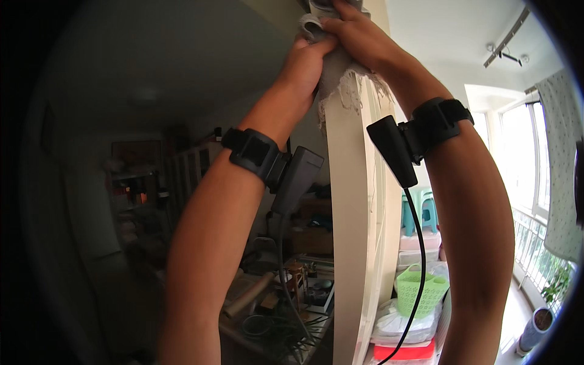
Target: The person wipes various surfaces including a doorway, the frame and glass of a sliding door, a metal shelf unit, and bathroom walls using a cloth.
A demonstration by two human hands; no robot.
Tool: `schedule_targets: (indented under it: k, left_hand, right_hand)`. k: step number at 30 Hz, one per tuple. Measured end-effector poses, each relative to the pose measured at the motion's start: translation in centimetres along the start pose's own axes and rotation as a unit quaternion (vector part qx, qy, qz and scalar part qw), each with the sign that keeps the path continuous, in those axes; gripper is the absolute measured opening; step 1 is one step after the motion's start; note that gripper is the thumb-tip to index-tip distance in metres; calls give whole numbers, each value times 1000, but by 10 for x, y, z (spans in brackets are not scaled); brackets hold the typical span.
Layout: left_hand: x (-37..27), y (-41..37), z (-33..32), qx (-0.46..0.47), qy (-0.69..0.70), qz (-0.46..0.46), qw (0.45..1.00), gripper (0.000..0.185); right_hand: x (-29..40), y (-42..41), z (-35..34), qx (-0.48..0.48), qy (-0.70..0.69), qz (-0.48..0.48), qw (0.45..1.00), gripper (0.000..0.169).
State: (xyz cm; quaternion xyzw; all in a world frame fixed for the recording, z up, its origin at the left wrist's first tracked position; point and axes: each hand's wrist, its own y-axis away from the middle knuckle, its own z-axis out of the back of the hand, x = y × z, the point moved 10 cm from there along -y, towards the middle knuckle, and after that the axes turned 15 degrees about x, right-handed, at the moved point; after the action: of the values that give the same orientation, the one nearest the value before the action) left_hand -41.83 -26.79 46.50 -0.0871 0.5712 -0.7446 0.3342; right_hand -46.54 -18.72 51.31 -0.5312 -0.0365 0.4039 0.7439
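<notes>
A grey cloth [335,68] with frayed edges hangs over the upper part of a cream door frame or wall edge [347,205]. My left hand [309,61] grips the cloth from the left side of the frame, some of its fingers hidden behind the fabric. Slightly higher, my right hand [358,34] holds the cloth against the right side, and its fingertips run towards the top rim of the picture. The two hands nearly meet at a rolled fold of cloth. Each forearm wears a black strap with a dark device [299,180] on it.
Left of the frame lies a dim room with a cluttered table [319,328]. To the right, a green perforated basket [419,292] sits on stacked bags and boxes, with teal stools [422,212] behind. A potted plant [536,328] stands by the bright window. Black cables trail from both forearm devices.
</notes>
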Motion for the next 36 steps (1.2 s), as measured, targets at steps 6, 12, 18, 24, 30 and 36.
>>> schedule_targets:
  k: [6,12,18,24,30,36]
  left_hand:
    - [19,107,-27,-9,8,32,999,34]
    - [154,381,-93,4,89,225,970,48]
    - [179,639,-195,68,44,379,922,50]
    - [172,724,-238,74,15,498,864,35]
    - [197,756,-199,3,92,459,884,63]
    - [148,556,-153,-51,151,313,936,112]
  right_hand:
    - [54,104,-57,-56,69,-38,995,66]
    - [125,305,-178,57,-95,-123,986,47]
    - [209,527,-291,60,-303,-333,891,45]
    - [269,651,-359,133,-341,-511,778,68]
    - [243,625,-355,47,-317,-513,797,84]
    - [191,514,-315,126,-384,-458,792,84]
